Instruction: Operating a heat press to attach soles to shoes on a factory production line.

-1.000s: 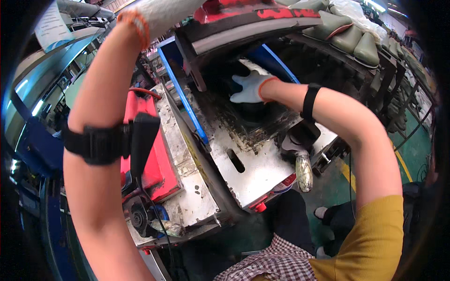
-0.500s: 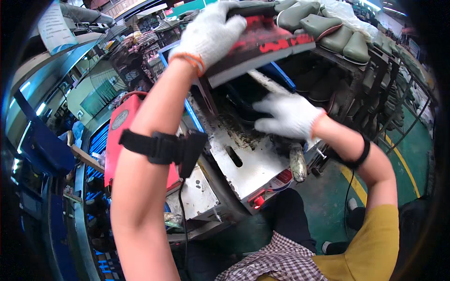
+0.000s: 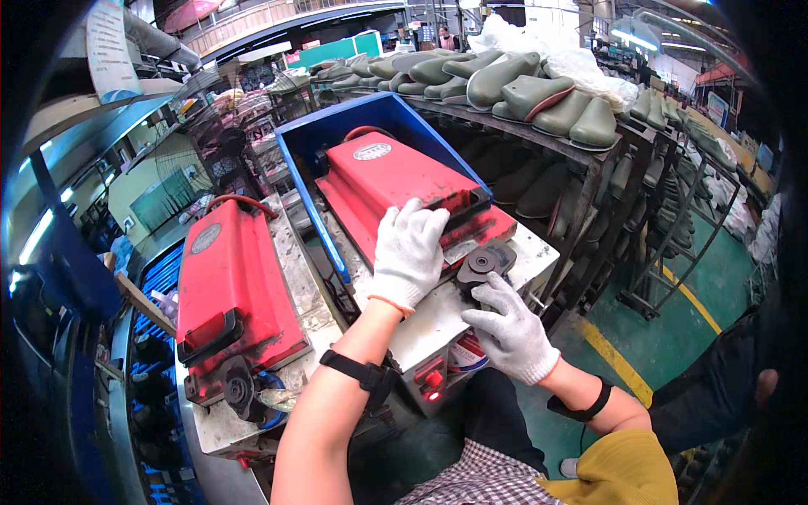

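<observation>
A red metal cover (image 3: 396,172) lies lowered over a white machine base (image 3: 539,257), its black handle bar (image 3: 459,210) on the near end. My left hand (image 3: 408,252), in a white knit glove, rests on the cover's near edge beside the handle, fingers bent, with nothing seen in them. At the front of the base sits a dark round latch-like part (image 3: 482,265). My right hand (image 3: 515,332), gloved alike, is close in front of this part, fingers apart and holding nothing that shows. Whether its fingertips touch the part I cannot tell.
A similar red-covered machine (image 3: 231,282) stands to the left. A blue guard (image 3: 307,126) rises behind the nearer machine. Green clogs (image 3: 505,80) fill a rack at the back right. A red light (image 3: 433,396) glows on the machine's front. Another person's dark-clad leg (image 3: 711,396) is at the right.
The red cover has come down from its raised, tilted position onto the base. My left hand has come down with it. My right hand has moved from underneath it toward me.
</observation>
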Motion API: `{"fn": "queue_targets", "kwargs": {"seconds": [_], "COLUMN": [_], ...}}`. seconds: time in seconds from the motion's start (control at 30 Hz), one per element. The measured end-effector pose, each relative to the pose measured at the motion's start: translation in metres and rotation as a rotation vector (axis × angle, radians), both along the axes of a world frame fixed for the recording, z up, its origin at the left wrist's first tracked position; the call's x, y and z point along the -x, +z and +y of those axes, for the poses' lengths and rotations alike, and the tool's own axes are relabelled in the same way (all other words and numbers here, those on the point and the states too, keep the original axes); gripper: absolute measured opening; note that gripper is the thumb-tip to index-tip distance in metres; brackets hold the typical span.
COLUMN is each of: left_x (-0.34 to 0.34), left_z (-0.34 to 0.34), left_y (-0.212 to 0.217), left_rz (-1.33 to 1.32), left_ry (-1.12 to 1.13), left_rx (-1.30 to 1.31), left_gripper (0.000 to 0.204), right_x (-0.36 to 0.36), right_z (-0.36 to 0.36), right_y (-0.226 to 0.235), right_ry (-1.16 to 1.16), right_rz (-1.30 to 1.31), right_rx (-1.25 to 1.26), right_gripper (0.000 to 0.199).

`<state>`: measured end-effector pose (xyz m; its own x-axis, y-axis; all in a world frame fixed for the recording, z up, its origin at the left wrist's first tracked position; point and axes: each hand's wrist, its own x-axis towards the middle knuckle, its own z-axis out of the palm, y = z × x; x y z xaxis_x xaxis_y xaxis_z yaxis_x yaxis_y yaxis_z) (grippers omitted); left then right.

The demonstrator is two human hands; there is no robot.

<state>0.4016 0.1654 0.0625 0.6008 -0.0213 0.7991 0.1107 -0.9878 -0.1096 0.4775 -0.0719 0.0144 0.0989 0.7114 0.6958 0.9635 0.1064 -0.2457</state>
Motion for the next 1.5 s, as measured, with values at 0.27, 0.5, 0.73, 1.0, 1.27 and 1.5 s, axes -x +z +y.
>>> {"fn": "queue_targets", "kwargs": {"seconds": [0.27, 0.5, 0.73, 1.0, 1.27, 1.5], "left_x": [-0.003, -0.005, 0.004, 0.001, 0.017, 0.143], "left_z": [-0.004, 0.0, 0.001, -0.004, -0.01, -0.002], "left_y": [-0.006, -0.014, -0.019, -0.012, -0.007, 0.055], "left_rz": [-0.034, -0.049, -0.081, -0.075, -0.07, 0.289], "left_ry": [0.015, 0.04, 0.022, 0.053, -0.004, 0.16], "left_rx": [-0.018, -0.007, 0.048, 0.055, 0.133, 0.244], "left_gripper": [0.056, 0.059, 0.054, 0.032, 0.063, 0.035], "right_x": [-0.07, -0.015, -0.001, -0.142, -0.073, -0.08], "right_z": [-0.003, 0.015, 0.019, 0.045, 0.112, 0.119], "right_y": [-0.003, 0.017, 0.004, -0.01, 0.051, 0.053], "right_ry": [-0.173, -0.045, -0.208, -0.391, -0.205, -0.164], "right_rz": [0.09, 0.705, 0.043, 0.178, -0.218, -0.171], "right_rx": [-0.358, -0.356, -0.268, -0.401, -0.209, -0.097], "right_gripper": [0.037, 0.026, 0.031, 0.025, 0.029, 0.026]}}
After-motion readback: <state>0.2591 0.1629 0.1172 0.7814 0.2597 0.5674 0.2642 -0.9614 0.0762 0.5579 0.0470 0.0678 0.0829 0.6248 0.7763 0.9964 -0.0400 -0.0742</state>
